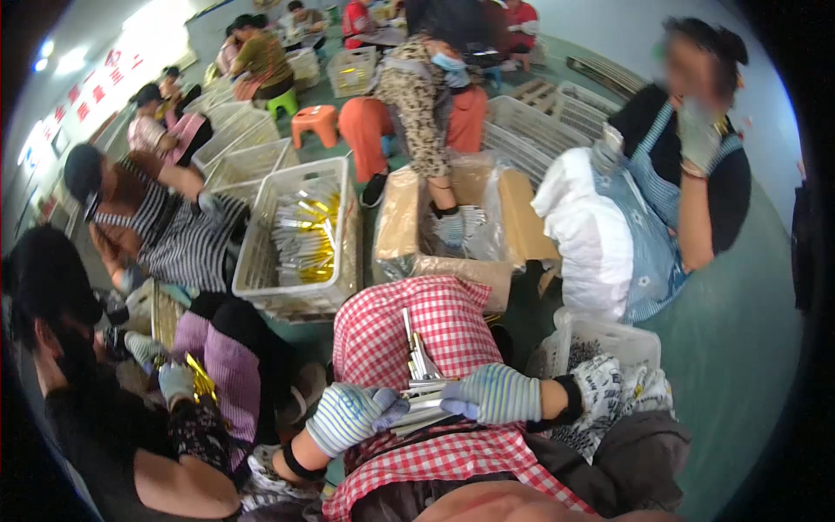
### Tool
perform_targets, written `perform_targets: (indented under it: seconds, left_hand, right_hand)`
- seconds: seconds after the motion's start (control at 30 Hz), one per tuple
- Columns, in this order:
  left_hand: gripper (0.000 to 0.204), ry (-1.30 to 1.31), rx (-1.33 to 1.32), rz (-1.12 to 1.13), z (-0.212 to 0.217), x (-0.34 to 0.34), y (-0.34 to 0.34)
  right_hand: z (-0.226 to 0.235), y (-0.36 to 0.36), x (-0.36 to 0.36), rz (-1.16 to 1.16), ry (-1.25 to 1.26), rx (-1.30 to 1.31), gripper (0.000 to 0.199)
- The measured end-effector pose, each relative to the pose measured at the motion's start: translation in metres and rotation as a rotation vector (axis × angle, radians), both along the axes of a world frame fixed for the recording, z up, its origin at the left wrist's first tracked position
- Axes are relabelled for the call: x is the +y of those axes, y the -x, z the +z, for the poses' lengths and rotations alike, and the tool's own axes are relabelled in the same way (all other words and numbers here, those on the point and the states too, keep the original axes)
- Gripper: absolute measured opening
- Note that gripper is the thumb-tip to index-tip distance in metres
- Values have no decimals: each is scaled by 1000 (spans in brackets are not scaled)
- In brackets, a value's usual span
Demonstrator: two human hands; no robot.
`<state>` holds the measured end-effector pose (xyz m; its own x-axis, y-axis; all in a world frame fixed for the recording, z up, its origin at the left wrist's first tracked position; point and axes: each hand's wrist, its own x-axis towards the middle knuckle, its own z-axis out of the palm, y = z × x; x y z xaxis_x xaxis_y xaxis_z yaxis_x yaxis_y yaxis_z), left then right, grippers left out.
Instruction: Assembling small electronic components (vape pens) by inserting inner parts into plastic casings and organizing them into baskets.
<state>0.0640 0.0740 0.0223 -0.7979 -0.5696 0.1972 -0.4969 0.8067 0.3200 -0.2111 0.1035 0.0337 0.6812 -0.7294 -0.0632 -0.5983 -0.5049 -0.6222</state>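
Observation:
Over my lap, my left hand (355, 418), in a striped grey-blue work glove, grips the left ends of a small bundle of slim silver tubes (424, 411). From the other side my right hand (497, 396), gloved the same way, closes its fingers on the bundle's right ends. The bundle lies roughly crosswise between the two hands. Several more silver tubes (419, 358) rest loose just beyond it, on my red-and-white checked apron (452, 313). My fingertips partly cover the tube ends.
Ahead stand a white crate (246, 252) of silver and gold tubes and a plastic-lined cardboard box (400, 217), where a co-worker's gloved hand reaches in. A crate of small dark pieces (648, 337) sits by my right arm. Co-workers sit close at left and right.

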Motion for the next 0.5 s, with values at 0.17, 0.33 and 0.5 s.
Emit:
perform_targets:
  seconds: [0.17, 0.33, 0.5]
  left_hand:
    - [15, 95, 27, 71, -5, -2, 2]
    - [20, 237, -66, -29, -9, -2, 17]
    - [27, 370, -123, -42, 4, 0, 18]
  right_hand:
    - [-14, 1, 4, 41, 244, 60, 28]
    - [4, 29, -16, -76, -267, -181, 38]
    - [36, 61, -21, -151, 353, 100, 39]
